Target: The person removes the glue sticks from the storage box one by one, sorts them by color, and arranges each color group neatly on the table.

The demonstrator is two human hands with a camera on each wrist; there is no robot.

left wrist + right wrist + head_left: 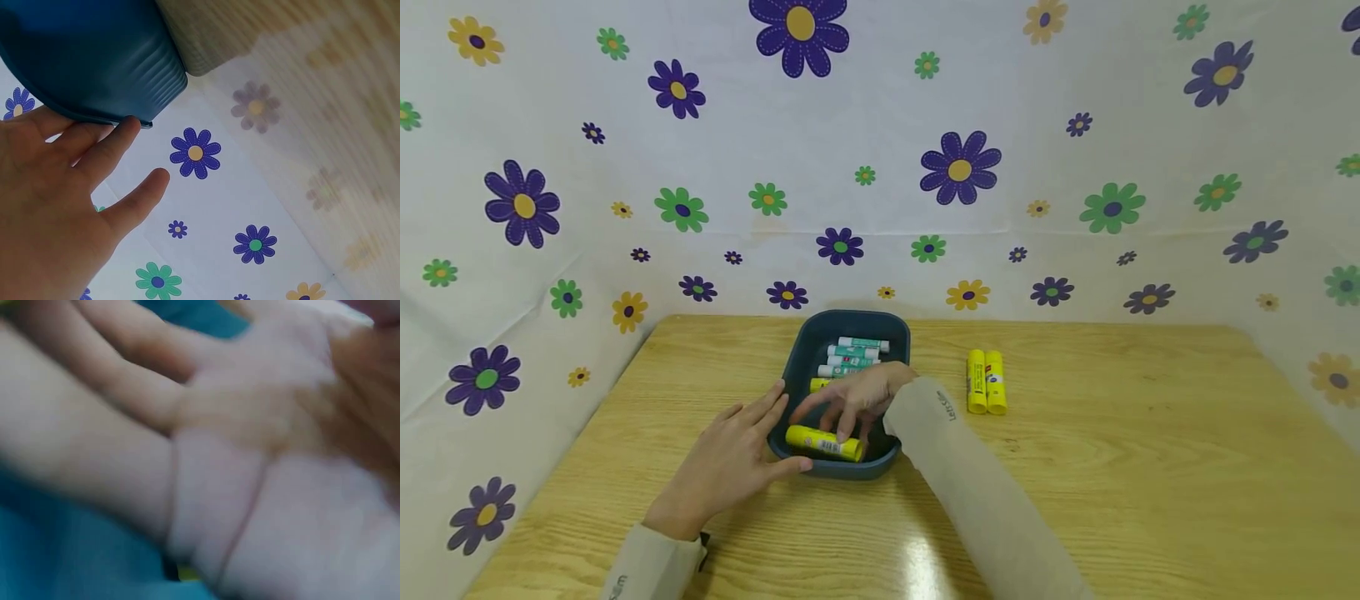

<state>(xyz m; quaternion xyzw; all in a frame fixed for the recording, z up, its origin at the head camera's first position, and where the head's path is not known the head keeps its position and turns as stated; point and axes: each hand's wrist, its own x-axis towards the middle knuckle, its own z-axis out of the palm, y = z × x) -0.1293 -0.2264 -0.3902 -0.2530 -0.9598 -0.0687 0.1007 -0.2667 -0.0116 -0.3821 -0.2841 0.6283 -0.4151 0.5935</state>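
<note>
A dark blue plastic bin (841, 469) stands near the middle of the wooden table. My left hand (730, 458) rests against its left side, fairly straight fingers along the rim and the thumb by the front corner; in the left wrist view, fingertips touch the bin's edge (94, 119). Inside the bin, my right hand (861, 400) holds a yellow glue stick (823, 443) at the near end, thumb on its near side and a finger by its left end. White-and-green glue sticks (853, 352) lie in a row farther back. Another yellow stick (818, 384) shows partly behind my right hand.
Two yellow glue sticks (985, 382) lie side by side on the table (1112, 458), right of the bin. A white cloth with printed flowers (1037, 83) hangs behind the table and along its sides.
</note>
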